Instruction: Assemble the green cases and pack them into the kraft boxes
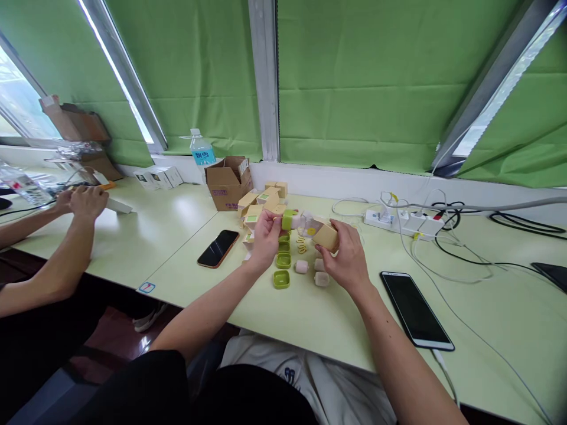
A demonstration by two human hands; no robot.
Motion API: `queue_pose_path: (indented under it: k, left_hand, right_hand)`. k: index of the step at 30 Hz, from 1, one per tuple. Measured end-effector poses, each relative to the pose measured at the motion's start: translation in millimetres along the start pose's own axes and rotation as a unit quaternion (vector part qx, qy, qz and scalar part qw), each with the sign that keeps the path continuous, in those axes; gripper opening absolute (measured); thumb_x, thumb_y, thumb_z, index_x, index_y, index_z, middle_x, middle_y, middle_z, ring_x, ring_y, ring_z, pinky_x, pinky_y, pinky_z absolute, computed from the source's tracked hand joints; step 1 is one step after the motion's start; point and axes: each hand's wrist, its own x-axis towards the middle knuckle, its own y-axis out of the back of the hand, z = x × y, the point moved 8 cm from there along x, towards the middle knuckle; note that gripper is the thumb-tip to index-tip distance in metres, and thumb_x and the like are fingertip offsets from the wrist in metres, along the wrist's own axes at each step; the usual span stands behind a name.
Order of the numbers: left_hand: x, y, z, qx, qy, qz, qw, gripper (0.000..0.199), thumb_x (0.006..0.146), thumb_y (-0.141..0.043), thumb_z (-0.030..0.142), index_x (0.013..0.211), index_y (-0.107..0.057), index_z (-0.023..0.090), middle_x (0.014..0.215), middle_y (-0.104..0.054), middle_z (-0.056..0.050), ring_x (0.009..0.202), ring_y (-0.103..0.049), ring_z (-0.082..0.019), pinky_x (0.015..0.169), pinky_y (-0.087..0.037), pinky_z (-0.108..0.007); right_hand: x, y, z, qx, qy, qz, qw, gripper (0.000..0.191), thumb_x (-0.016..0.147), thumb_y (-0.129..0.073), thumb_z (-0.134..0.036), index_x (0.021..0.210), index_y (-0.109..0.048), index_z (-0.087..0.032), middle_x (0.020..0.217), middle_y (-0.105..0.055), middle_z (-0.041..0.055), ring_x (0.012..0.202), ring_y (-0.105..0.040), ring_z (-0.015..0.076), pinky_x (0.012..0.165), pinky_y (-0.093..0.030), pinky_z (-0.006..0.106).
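My left hand [267, 239] pinches a small green piece [287, 220] with a pale part at its right side. My right hand [348, 255] holds a small tan box [326, 236], tilted toward the left, with clear plastic [305, 223] between it and the green piece. Below the hands, several green square cups [282, 279] stand in a column on the table. Pale pink cylinders [302, 267] lie to their right, and a yellow coiled piece [302, 245] sits above these. Several tan boxes [252, 216] are grouped behind my left hand.
A dark phone [218, 248] lies left and a larger phone [416, 310] right, with a cable. An open cardboard box [228, 183] and a water bottle [202, 149] stand behind. At the back right is a power strip [403, 222] with cables. Another person's hands [84, 202] are at far left.
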Motion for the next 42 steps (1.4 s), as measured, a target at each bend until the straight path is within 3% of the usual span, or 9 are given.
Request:
queue_pose_path:
  k: [5, 11, 18, 28, 37, 42]
  left_hand:
    - [-3, -3.9, -4, -0.002, 0.017, -0.005, 1.0, 0.058, 0.088, -0.084, 0.07, 0.1, -0.051, 0.024, 0.105, -0.076, -0.004, 0.1, -0.08, -0.024, 0.087, -0.073, -0.046]
    - [-7, -7.4, -16, 0.017, 0.032, -0.01, 0.999, 0.059, 0.086, -0.085, 0.072, 0.1, -0.054, 0.024, 0.103, -0.074, -0.003, 0.095, -0.077, -0.021, 0.091, -0.073, -0.052]
    - [-9, -12.4, -13, -0.018, 0.056, -0.027, 0.998, 0.06, 0.084, -0.088, 0.07, 0.1, -0.053, 0.022, 0.105, -0.071, -0.001, 0.09, -0.074, -0.016, 0.089, -0.074, -0.046]
    - [-12, -7.5, -16, -0.013, 0.085, 0.028, 0.996, 0.051, 0.088, -0.088, 0.06, 0.099, -0.056, 0.023, 0.101, -0.07, -0.002, 0.093, -0.073, -0.02, 0.086, -0.07, -0.041]
    - [-15, -18.5, -21, -0.085, 0.113, -0.025, 0.99, 0.056, 0.082, -0.095, 0.056, 0.099, -0.054, 0.022, 0.096, -0.069, 0.0, 0.09, -0.07, -0.017, 0.084, -0.064, -0.034]
    - [-12, -20.8, -20, -0.092, 0.129, -0.057, 0.986, 0.059, 0.08, -0.097, 0.058, 0.096, -0.054, 0.021, 0.089, -0.069, 0.001, 0.086, -0.07, -0.017, 0.084, -0.065, -0.035]
  right_hand:
    - [1, -4, 8, 0.011, -0.02, -0.01, 1.0, 0.053, 0.09, -0.074, -0.031, 0.141, -0.059, -0.022, 0.135, -0.069, 0.0174, 0.123, -0.064, 0.0389, 0.107, -0.057, 0.062]
    - [-1, -6, 6, 0.014, -0.018, -0.014, 1.0, 0.055, 0.09, -0.074, -0.029, 0.141, -0.058, -0.022, 0.137, -0.068, 0.0172, 0.127, -0.061, 0.0396, 0.111, -0.055, 0.063]
    - [-1, -6, 6, -0.001, -0.014, -0.021, 1.0, 0.057, 0.089, -0.074, -0.025, 0.144, -0.057, -0.022, 0.138, -0.066, 0.0178, 0.127, -0.06, 0.04, 0.112, -0.054, 0.063]
    - [-3, -5, -8, 0.001, 0.043, -0.015, 0.999, 0.059, 0.091, -0.071, -0.027, 0.148, -0.057, -0.02, 0.141, -0.064, 0.0189, 0.13, -0.059, 0.0401, 0.112, -0.054, 0.062]
    - [-3, -7, -11, -0.014, 0.045, -0.015, 0.999, 0.061, 0.093, -0.07, -0.03, 0.151, -0.055, -0.02, 0.141, -0.063, 0.0196, 0.13, -0.058, 0.0405, 0.112, -0.054, 0.063]
    - [-3, -7, -6, -0.019, 0.023, -0.013, 0.999, 0.062, 0.091, -0.07, -0.027, 0.151, -0.055, -0.019, 0.143, -0.063, 0.0199, 0.131, -0.058, 0.0409, 0.114, -0.053, 0.064]
